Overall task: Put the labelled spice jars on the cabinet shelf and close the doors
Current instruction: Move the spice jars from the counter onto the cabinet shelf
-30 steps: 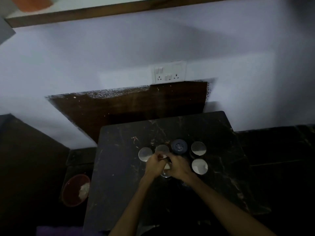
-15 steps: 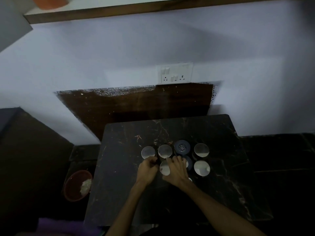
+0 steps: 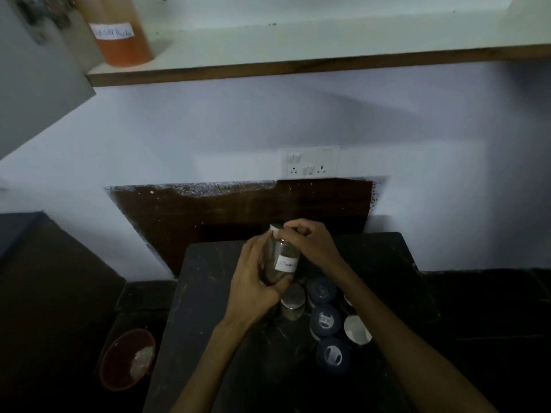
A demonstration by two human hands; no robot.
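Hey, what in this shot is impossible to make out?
Head view:
- Held jar: label writing too small and blurred; lid mostly covered by the right hand, base by the left hand.
- Orange jar on the shelf: top cut off by the frame.
- Cabinet doors: only one edge visible.

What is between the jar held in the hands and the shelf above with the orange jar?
In the head view, only bare wall and a switch plate lie between the held jar and the shelf.

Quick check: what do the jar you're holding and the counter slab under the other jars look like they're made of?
Held jar: clear, probably glass; contents show through behind its white label. Could be plastic. Counter slab: dark polished stone, likely marble or granite, given its pale veins.
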